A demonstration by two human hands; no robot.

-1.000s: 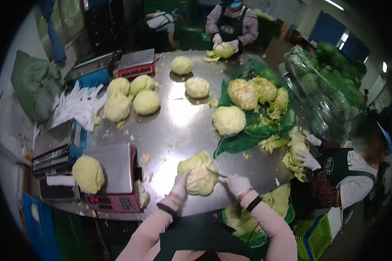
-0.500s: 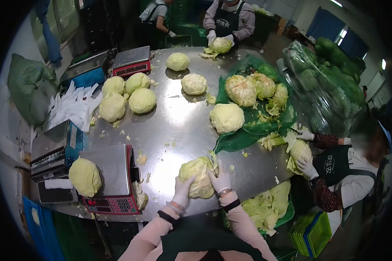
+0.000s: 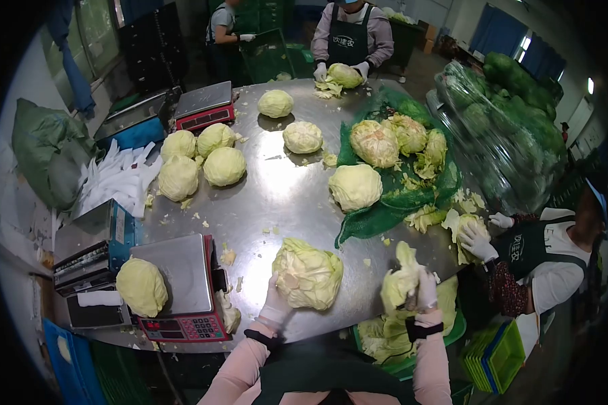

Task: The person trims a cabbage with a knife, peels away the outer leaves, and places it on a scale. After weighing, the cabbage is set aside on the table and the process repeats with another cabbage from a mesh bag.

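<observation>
White characters mark the dark green apron [image 3: 349, 42] of the co-worker at twelve o'clock, and similar ones, turned sideways, mark the apron [image 3: 528, 250] of the co-worker between three and four; both are too small to read surely. At eight o'clock, the red digital scale [image 3: 184, 327] shows lit red digits, unreadable, beside its keypad. The trimmed cabbage head [image 3: 309, 273] sits at six o'clock on the steel table [image 3: 263, 223]. The left hand [image 3: 275, 304], gloved in white, reaches up from between six and seven, its wrist under a black band, and lies against the cabbage's lower left side; whether its fingers are spread or closed cannot be told. The gloved right hand [image 3: 426, 289] is raised at four o'clock, fingers upward, closed on a loose cabbage leaf [image 3: 401, 280] above the green basket [image 3: 461, 325] of leaves.
</observation>
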